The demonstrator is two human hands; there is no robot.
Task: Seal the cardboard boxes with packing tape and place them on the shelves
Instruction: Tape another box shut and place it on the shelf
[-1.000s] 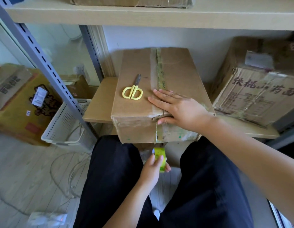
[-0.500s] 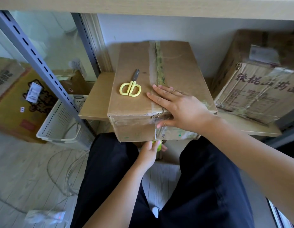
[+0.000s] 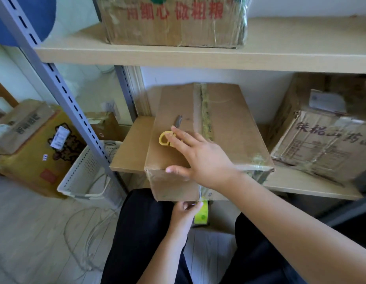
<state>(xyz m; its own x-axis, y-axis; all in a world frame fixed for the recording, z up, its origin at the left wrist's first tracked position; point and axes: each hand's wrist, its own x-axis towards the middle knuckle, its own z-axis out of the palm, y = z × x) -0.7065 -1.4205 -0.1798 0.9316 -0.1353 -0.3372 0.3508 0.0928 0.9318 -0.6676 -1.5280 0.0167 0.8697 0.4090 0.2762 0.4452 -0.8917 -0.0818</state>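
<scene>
**Box on the lower shelf, tape roll held beneath it**

Nearest, the left hand (image 3: 185,212) sits just under the front bottom edge of the cardboard box (image 3: 225,140), its fingers curled round a roll of packing tape (image 3: 201,213) with a yellow-green core. The roll hangs just below the box, between the person's dark-trousered knees.

Above it, the right hand (image 3: 200,158) lies across the near left part of the box top. Its fingers are straight and spread, grasping nothing; the thumb hooks over the front top edge, and the fingertips reach the yellow handles of a pair of scissors (image 3: 167,136) lying on the lid, blades pointing away.

The box is plain brown, worn and scuffed, with its near end jutting out past the front of the lower shelf (image 3: 129,148). A strip of old, yellowed tape runs along the centre seam of the lid, and clear glossy tape wraps over the near right corner and down the front face.

To the right on the same shelf stands a second box (image 3: 321,140), crumpled, with dark printed characters and a white label. On the upper shelf (image 3: 198,56) rests a third box (image 3: 174,21) with red characters, wrapped in clear tape. Left of the grey upright (image 3: 61,87), a white basket (image 3: 85,173) and more cartons stand on the floor.
</scene>
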